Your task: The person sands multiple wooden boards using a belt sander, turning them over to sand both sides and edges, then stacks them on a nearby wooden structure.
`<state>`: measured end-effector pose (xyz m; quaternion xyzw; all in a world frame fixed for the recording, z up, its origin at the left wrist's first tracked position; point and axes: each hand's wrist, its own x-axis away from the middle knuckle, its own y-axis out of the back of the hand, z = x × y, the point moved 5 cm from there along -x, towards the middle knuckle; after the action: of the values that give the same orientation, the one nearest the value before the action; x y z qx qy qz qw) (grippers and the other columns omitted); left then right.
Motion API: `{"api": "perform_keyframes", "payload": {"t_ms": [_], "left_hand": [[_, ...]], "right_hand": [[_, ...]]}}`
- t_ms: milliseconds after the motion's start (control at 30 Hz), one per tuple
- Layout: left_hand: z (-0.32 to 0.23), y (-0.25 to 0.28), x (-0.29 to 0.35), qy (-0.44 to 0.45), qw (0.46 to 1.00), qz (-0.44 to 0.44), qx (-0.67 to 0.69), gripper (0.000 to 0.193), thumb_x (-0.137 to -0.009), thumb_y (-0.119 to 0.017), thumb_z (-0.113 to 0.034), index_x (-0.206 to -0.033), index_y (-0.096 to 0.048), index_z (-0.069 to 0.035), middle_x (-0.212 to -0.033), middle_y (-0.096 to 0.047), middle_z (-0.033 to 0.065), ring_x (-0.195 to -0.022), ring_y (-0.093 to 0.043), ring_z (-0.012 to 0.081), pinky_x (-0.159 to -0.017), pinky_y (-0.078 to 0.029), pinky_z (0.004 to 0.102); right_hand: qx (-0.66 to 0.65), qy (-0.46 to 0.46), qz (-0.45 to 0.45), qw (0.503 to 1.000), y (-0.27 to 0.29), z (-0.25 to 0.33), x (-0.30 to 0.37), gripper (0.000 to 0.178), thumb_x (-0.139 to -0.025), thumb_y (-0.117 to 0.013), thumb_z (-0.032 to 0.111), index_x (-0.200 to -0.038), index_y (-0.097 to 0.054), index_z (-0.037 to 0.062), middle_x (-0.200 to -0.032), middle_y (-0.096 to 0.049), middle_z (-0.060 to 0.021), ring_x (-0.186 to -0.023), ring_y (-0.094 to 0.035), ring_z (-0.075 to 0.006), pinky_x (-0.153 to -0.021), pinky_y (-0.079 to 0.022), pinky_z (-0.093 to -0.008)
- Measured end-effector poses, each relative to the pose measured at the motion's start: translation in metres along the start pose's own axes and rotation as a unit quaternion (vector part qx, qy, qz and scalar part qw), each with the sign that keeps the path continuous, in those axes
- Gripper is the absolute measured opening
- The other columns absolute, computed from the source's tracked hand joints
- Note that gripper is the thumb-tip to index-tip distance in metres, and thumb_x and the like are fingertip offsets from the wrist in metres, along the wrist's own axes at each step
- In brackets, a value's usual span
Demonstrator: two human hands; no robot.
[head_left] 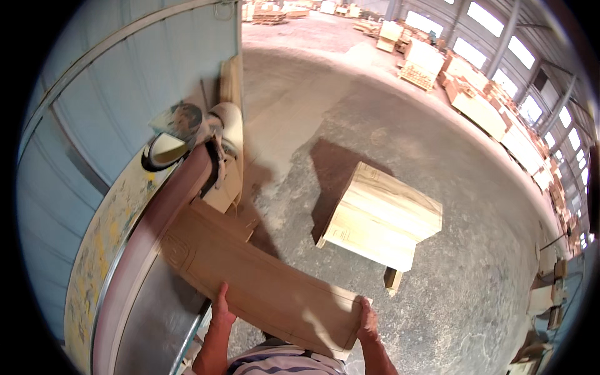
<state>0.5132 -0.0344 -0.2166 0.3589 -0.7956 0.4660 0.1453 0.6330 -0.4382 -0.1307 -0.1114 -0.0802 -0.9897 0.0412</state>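
A long wooden panel [269, 275] with carved line patterns near its ends lies across in front of me, held in both hands. My left hand [223, 307] grips its near edge, thumb up along the wood and fingers hidden underneath. Around the right end closes my right hand [367, 322], thumb near the corner. The panel's left end meets the reddish-brown belt [140, 269] of a machine that looks like a belt sander. Beside the belt is a grey metal table [153, 319], partly under the panel. Whether the panel rests on this table I cannot tell.
A stack of pale wooden panels [384, 215] stands on wooden supports on the concrete floor [294, 187], ahead to the right. A blue-grey metal wall [144, 75] rises at the left, behind the machine's paint-stained top [106, 250]. Farther off, several wood stacks [422, 62] line the hall.
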Motion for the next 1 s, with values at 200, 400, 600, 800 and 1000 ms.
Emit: {"api": "perform_keyframes", "payload": {"t_ms": [200, 400, 600, 800, 1000], "left_hand": [[-0.007, -0.007, 0.003, -0.016, 0.999, -0.015, -0.026, 0.058, -0.081, -0.063, -0.033, -0.128, -0.041, -0.006, -0.124, -0.049, 0.0087, -0.112, -0.046, 0.0263, -0.092, -0.039, 0.0416], [-0.009, -0.007, 0.001, -0.042, 0.994, -0.048, -0.090, 0.062, -0.076, -0.064, -0.045, -0.124, -0.047, -0.010, -0.123, -0.050, 0.0062, -0.112, -0.046, 0.0262, -0.093, -0.038, 0.0434], [-0.010, -0.017, 0.012, -0.019, 0.995, 0.019, -0.096, 0.062, -0.078, -0.060, -0.047, -0.126, -0.044, -0.010, -0.126, -0.048, 0.0076, -0.114, -0.044, 0.0289, -0.093, -0.038, 0.0461], [-0.039, -0.115, 0.082, -0.087, 0.971, 0.215, -0.051, 0.054, -0.085, -0.055, -0.039, -0.128, -0.042, -0.009, -0.127, -0.047, 0.0096, -0.116, -0.044, 0.0282, -0.098, -0.035, 0.0446], [-0.089, -0.172, 0.101, -0.167, 0.969, 0.143, -0.114, 0.048, -0.081, -0.063, -0.023, -0.122, -0.047, -0.005, -0.118, -0.052, 0.0076, -0.108, -0.049, 0.0221, -0.093, -0.039, 0.0380]], "right_hand": [[0.018, 0.026, -0.049, 0.998, 0.009, -0.067, -0.020, 0.044, -0.088, -0.048, 0.041, -0.104, -0.061, 0.0022, -0.091, -0.062, -0.0104, -0.081, -0.058, -0.0162, -0.072, -0.047, -0.0313], [-0.135, -0.052, -0.028, 0.989, -0.005, -0.049, -0.015, 0.039, -0.087, -0.050, 0.039, -0.102, -0.063, 0.0058, -0.093, -0.061, -0.0064, -0.083, -0.056, -0.0162, -0.073, -0.047, -0.0309], [0.055, 0.158, -0.109, 0.980, 0.012, -0.041, -0.010, 0.036, -0.089, -0.051, 0.034, -0.095, -0.061, 0.0004, -0.079, -0.057, -0.0070, -0.074, -0.052, -0.0133, -0.064, -0.044, -0.0297], [-0.127, -0.074, -0.195, 0.970, 0.024, -0.021, -0.012, 0.052, -0.092, -0.038, 0.046, -0.077, -0.060, 0.0009, -0.067, -0.050, -0.0007, -0.068, -0.045, -0.0086, -0.058, -0.039, -0.0268], [-0.318, -0.090, -0.196, 0.923, 0.009, -0.083, -0.023, 0.052, -0.091, -0.036, 0.050, -0.085, -0.059, 0.0028, -0.072, -0.055, -0.0028, -0.063, -0.048, -0.0114, -0.054, -0.040, -0.0261]]}}
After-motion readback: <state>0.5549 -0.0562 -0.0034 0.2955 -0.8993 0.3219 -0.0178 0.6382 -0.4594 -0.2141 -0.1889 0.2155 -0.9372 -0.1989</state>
